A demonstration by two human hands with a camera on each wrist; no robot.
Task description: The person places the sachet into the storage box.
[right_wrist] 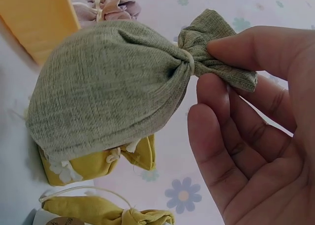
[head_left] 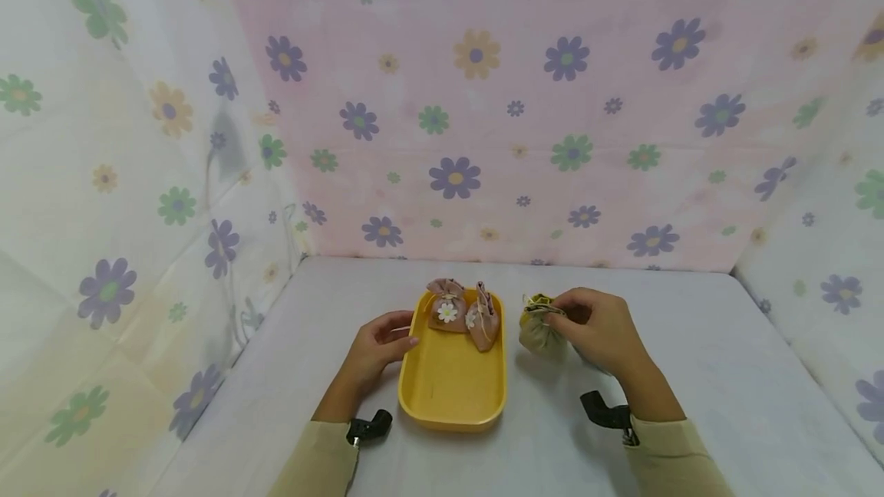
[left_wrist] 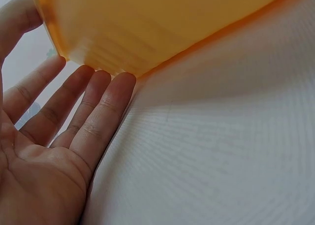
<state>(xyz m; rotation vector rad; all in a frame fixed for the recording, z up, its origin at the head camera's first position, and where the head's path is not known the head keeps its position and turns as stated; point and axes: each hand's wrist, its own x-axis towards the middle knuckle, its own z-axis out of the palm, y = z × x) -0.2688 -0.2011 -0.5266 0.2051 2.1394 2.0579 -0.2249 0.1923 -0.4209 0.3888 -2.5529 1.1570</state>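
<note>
My right hand (head_left: 597,328) pinches a green cloth drawstring pouch (right_wrist: 108,82) by its gathered neck, thumb on one side and fingers on the other. The pouch's rounded body hangs below the tie. To the left is a yellow plastic tray (head_left: 452,397), and my left hand (head_left: 378,343) holds its left side, thumb at the rim. From the left wrist, the fingers (left_wrist: 108,102) show against the tray's outer wall. Inside the tray's far end sit two dusty pink pouches, one upright (head_left: 447,320) with a white flower and one (head_left: 486,328) leaning at the right wall.
Beyond the green pouch are two mustard-yellow pouches, one (right_wrist: 88,167) with a white flower and another (right_wrist: 93,208) nearer the view's lower edge. A white tabletop (head_left: 331,282) lies beneath, with flowered cloth (head_left: 511,213) hanging behind and at both sides.
</note>
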